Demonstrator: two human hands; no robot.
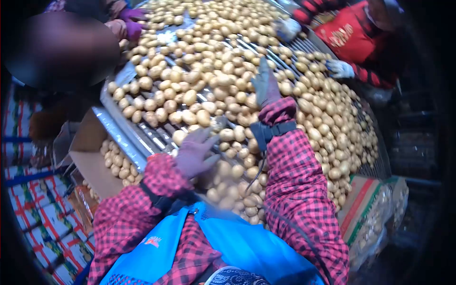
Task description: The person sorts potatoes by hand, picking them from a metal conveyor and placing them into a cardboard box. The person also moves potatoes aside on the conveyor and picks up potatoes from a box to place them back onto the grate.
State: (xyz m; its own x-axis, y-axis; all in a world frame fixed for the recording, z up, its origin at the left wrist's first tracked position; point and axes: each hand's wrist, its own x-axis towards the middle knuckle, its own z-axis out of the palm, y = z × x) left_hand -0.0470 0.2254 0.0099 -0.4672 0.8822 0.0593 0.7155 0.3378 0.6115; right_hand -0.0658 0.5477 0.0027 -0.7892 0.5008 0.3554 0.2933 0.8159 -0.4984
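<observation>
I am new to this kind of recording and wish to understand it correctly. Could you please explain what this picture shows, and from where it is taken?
There is no robot here. The single picture comes from a camera on a person's head, looking forward and down, so the wearer's own checked sleeves and blue vest fill the bottom.

The left hand and right hand, both gloved, are open, with fingers extended; neither seems to grip anything. Around them lie many potatoes, spread over metal rollers that show through the gaps. On the left, a cardboard box holds more potatoes.

Other people are also there: purple gloves show at upper left, white gloves at upper right.
</observation>
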